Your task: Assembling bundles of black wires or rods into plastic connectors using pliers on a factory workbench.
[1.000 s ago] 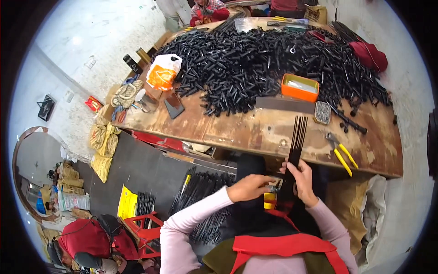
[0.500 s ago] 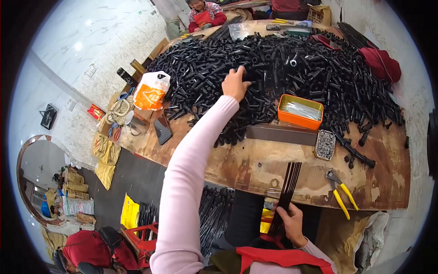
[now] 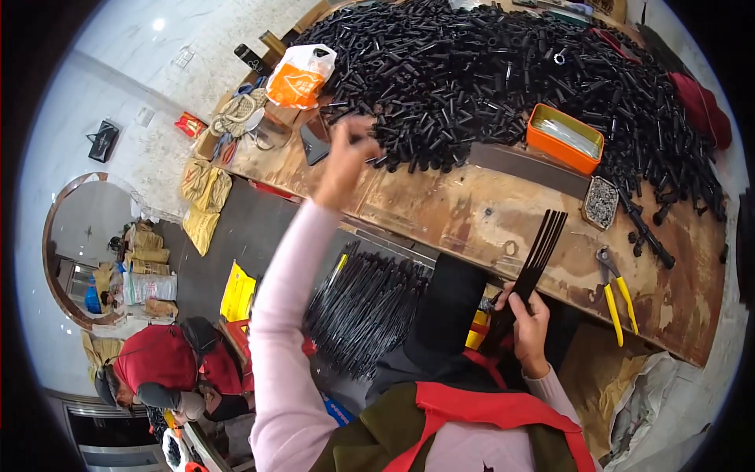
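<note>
Heap of short black plastic tubes (image 3: 503, 86) fills the upper centre of the frame, and your left hand (image 3: 344, 157), blurred so you cannot tell whether its fingers hold a tube, sits at the heap's lower left edge, nearer than the other hand. At lower right, your right hand (image 3: 528, 321) grips a bundle of long thin black rods (image 3: 533, 263), slanting up-right over the worn wooden workbench (image 3: 472, 212), well apart from the heap.

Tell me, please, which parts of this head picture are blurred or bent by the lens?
In the head view, the left hand is smeared by motion blur; the right hand gripping the black rods is sharp; the workbench edge bows from fisheye distortion; corners are black.
</note>
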### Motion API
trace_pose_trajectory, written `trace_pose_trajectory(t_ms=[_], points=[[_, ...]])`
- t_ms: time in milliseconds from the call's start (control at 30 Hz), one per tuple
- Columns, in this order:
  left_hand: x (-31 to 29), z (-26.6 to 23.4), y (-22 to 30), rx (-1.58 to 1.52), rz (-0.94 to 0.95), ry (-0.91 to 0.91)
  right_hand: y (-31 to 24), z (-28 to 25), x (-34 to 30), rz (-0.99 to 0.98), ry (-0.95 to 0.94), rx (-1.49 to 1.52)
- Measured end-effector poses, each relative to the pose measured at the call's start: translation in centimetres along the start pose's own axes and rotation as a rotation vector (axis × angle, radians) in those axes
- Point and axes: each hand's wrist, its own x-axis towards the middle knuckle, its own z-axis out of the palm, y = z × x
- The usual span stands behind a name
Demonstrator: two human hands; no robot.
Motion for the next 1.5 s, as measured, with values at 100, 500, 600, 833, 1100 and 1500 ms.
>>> trace_pose_trajectory(t_ms=[100, 500, 600, 833, 1100, 1500], points=[[-5.7, 2.5, -3.1, 0.425, 0.257, -0.036, 0.3, 0.0, -0.1, -0.009, 0.020, -0.012], [-7.0, 8.1, -1.3, 0.471, 0.199, 0.143, 0.5, 1.0, -1.1, -0.057, 0.147, -0.052], [-10.5, 10.6, 1.8, 0.385, 0.502, -0.095, 0.8, 1.0, -1.0, -0.027, 0.142, -0.079], [-10.6, 17.8, 6.9, -0.376, -0.101, -0.940, 1.8, 1.5, 0.0, 0.103, -0.040, 0.291], [-22.8, 8.4, 13.5, -0.644, 0.046, -0.541, 1.3, 5.0, -8.3, 0.101, 0.066, 0.050], [-25.1, 12.1, 0.1, -0.570, -0.142, 0.156, 1.3, 6.6, -9.8, 0.076, 0.029, 0.012]])
